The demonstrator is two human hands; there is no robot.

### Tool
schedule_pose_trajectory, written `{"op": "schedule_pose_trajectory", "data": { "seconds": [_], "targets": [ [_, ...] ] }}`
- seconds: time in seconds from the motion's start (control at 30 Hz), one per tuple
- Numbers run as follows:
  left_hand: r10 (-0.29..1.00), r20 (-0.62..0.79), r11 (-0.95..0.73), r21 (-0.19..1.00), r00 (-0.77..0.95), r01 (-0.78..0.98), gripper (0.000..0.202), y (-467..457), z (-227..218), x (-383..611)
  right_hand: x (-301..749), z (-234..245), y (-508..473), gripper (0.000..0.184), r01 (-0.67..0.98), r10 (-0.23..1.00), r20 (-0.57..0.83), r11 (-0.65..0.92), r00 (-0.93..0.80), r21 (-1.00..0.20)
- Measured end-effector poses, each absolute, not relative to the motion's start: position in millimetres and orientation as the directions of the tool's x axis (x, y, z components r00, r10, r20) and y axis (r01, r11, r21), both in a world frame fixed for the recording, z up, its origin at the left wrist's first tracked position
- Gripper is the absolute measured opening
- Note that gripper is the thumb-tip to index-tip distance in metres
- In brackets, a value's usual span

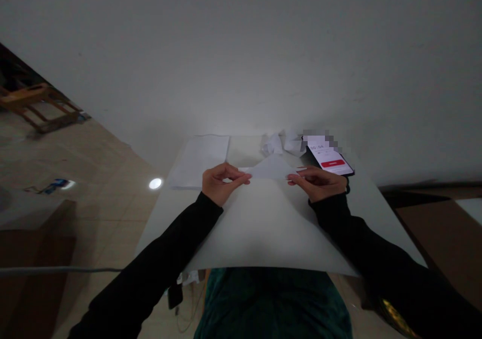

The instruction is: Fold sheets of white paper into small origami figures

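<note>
A folded sheet of white paper (271,169) is stretched between my two hands, just above the white table (263,228). It has a pointed top and a flat strip along its lower edge. My left hand (225,181) pinches the strip's left end between thumb and fingers. At the opposite end, my right hand (318,181) grips the paper in the same way. Behind it lie a folded white paper piece (273,144) and another paper piece (293,144). A phone (329,157) with a lit screen rests just beyond my right hand.
A stack of white sheets (201,160) lies at the table's back left. The table stands against a pale wall (241,52). On the tiled floor to the left are a wooden stool (41,103) and a cable (60,269). Brown cardboard (440,233) is at the right.
</note>
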State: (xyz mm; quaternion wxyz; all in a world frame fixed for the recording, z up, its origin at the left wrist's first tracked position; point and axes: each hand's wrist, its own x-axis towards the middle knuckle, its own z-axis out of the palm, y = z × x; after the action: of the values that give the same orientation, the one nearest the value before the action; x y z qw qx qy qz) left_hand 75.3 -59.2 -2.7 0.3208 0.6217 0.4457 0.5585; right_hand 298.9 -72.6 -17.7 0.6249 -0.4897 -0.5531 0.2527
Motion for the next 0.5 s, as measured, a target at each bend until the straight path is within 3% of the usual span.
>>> {"op": "schedule_pose_trajectory", "data": {
  "seconds": [0.2, 0.27, 0.37, 0.47, 0.5],
  "targets": [
    [0.912, 0.362, -0.364, 0.931, -0.195, 0.024, 0.041, -66, -1, 84, 297, -15, -73, 0.037, -0.013, 0.886, 0.308, 0.333, 0.345, -0.943],
    [0.925, 0.320, -0.330, 0.944, -0.207, -0.012, 0.046, -67, -2, 85, 297, -17, -71, 0.036, -0.068, 0.907, 0.272, 0.309, 0.322, -0.949],
    [0.979, 0.206, -0.205, 0.976, 0.002, -0.080, 0.050, -73, -4, 94, 292, -19, -73, 0.028, -0.151, 0.952, 0.174, 0.216, 0.251, -0.965],
    [0.952, 0.047, -0.059, 0.998, 0.304, 0.030, 0.042, -83, -8, 110, 283, -20, -80, 0.027, -0.205, 0.982, 0.085, 0.118, 0.167, -0.972],
    [0.944, 0.001, -0.019, 0.999, 0.329, 0.050, 0.045, -85, -9, 116, 280, -20, -82, 0.026, -0.210, 0.987, 0.068, 0.097, 0.143, -0.973]
  ]
}}
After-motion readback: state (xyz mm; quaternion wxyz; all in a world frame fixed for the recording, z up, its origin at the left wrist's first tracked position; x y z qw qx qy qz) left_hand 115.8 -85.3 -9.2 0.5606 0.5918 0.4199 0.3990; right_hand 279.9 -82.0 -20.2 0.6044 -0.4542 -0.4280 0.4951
